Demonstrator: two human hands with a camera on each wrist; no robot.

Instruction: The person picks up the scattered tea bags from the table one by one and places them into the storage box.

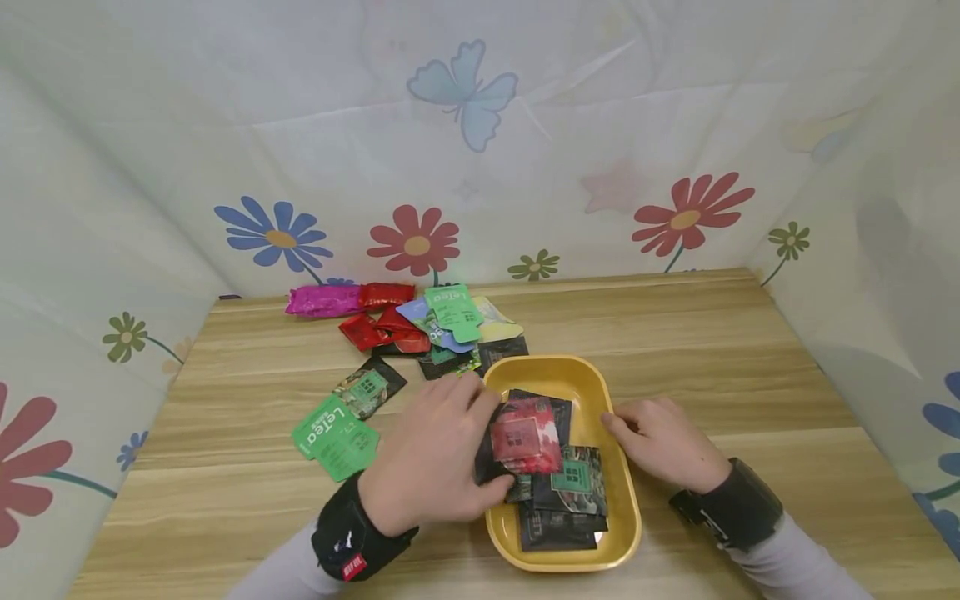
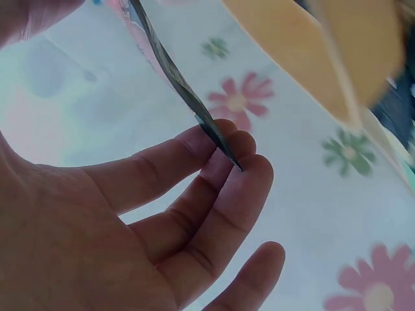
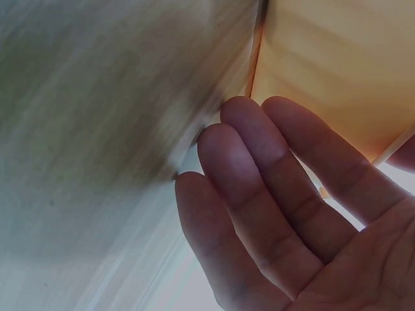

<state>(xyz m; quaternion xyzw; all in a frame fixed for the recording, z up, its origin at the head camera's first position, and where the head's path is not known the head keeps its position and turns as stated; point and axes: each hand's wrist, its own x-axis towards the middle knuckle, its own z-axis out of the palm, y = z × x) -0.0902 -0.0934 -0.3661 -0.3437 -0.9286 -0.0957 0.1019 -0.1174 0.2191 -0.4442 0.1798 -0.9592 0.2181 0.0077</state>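
Note:
Over the left side of a yellow plastic tub point(image 1: 626, 521), my left hand point(image 1: 442, 454) grips a red sachet point(image 1: 525, 435) together with a black one. In the left wrist view the sachets point(image 2: 178, 81) stand edge-on between thumb and fingertips, with the little finger free. Black tea sachets point(image 1: 573, 479) with green labels lie inside the tub, partly covered by the held ones. My right hand point(image 1: 667, 442) holds the tub's right rim, thumb at the edge and the other fingers along the outer wall point(image 3: 331, 71).
Left of the tub lie a green LeTea packet point(image 1: 337, 437) and a black sachet point(image 1: 369, 387). A mixed pile of green, blue and red packets point(image 1: 453, 312) sits behind it, beside a magenta packet point(image 1: 324, 300). Flowered cloth point(image 1: 480, 183) encloses the wooden table point(image 1: 750, 375).

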